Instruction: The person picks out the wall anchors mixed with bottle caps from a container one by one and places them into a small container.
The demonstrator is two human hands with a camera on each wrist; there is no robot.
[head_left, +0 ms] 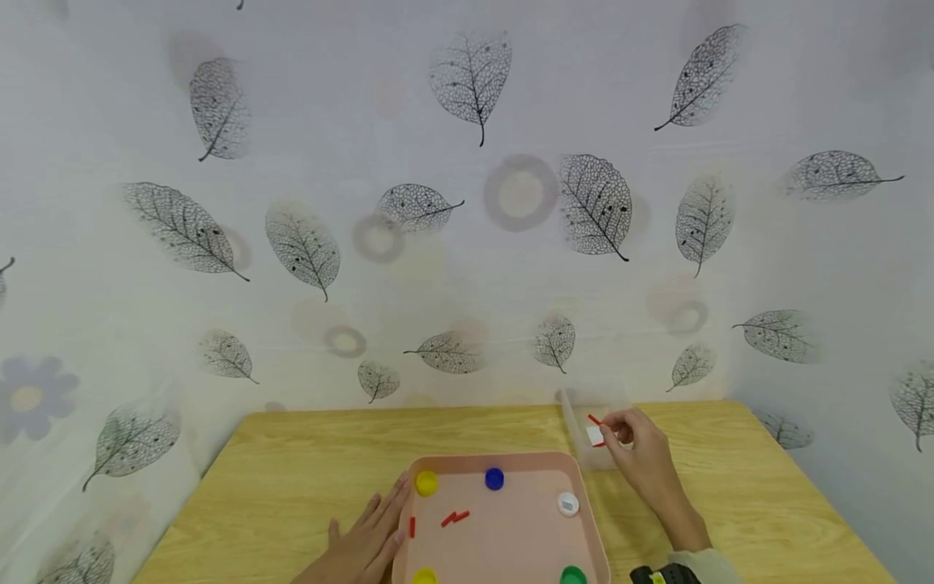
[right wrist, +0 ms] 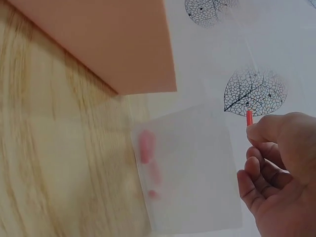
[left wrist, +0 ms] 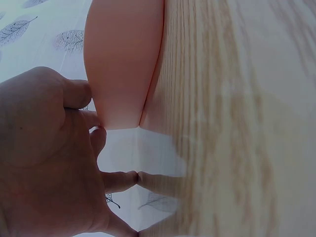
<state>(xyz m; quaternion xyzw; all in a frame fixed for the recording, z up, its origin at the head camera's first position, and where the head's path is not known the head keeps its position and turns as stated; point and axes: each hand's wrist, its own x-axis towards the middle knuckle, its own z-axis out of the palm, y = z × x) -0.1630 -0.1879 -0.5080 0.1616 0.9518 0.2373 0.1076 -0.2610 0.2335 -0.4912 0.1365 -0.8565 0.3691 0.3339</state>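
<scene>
Above a translucent box [head_left: 575, 426], my right hand [head_left: 645, 462] pinches a small red stick [right wrist: 249, 117] between thumb and forefinger, while the other fingers curl loosely. Through the box wall in the right wrist view, blurred red pieces [right wrist: 146, 146] show. My left hand [head_left: 365, 543] rests against the left side of a pink tray [head_left: 511, 539], its fingers extended and touching the rim. Inside the tray, one red stick [head_left: 412, 527] lies near the left wall. Two more red sticks [head_left: 456, 517] lie to its right, end to end at a slant.
Round caps sit around the tray's sides: yellow [head_left: 426, 483], blue [head_left: 494, 478], white [head_left: 567, 504], green [head_left: 573, 576] and another yellow cap [head_left: 425, 577]. A wooden table [head_left: 292, 478] carries everything. Behind it hangs a leaf-patterned backdrop [head_left: 452, 284].
</scene>
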